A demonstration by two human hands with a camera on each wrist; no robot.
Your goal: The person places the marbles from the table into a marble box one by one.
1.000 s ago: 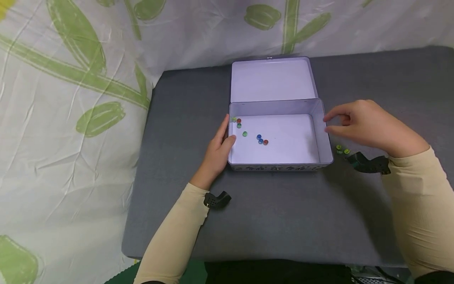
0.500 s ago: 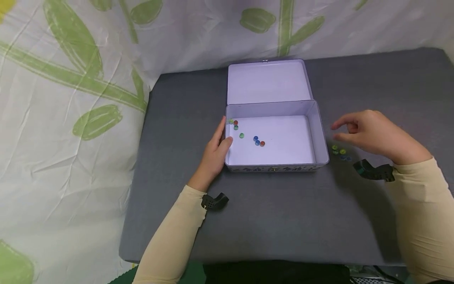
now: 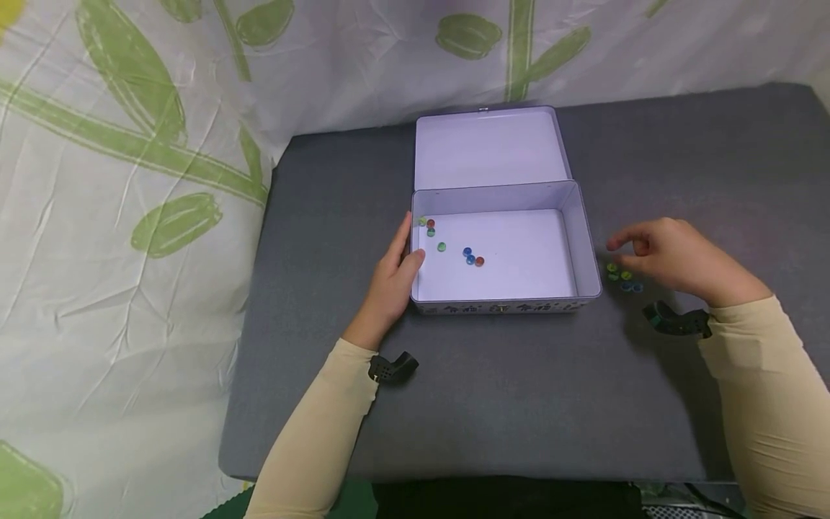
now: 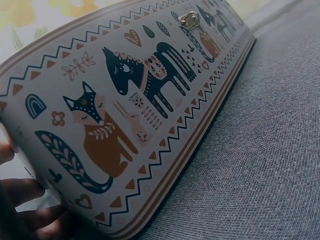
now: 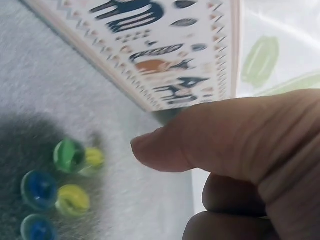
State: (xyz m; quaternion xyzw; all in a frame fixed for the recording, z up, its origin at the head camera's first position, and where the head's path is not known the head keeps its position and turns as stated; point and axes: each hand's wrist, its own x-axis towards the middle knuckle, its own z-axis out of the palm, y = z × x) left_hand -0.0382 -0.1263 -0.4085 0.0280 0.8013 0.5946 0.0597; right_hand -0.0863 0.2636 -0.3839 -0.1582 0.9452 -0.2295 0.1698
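Note:
A tin box (image 3: 506, 305) stands with its lid (image 3: 493, 151) folded back, its front printed with foxes and horses. Several glass marbles, among them a red marble (image 3: 480, 262) and a green marble (image 3: 442, 246), lie on its white floor toward the left. My left hand (image 3: 387, 285) grips the left wall, thumb over the rim, fingers along the outside. To the right of the box, my right hand (image 3: 687, 259) hovers close to a loose group of marbles, including a yellow marble (image 5: 73, 200) and a blue marble (image 5: 39, 189). Thumb and index finger are apart; no marble shows between them.
The box and marbles are on a grey cloth-covered table (image 3: 506, 396). A white curtain (image 3: 363, 65) with green leaf prints hangs behind and to the left. Black wrist cameras, one on the left (image 3: 393, 368), sit at both wrists.
From beside the box's right rim, my right hand has moved right and down toward the loose marbles. Blue marbles beneath it have come into view. My left hand stays on the box.

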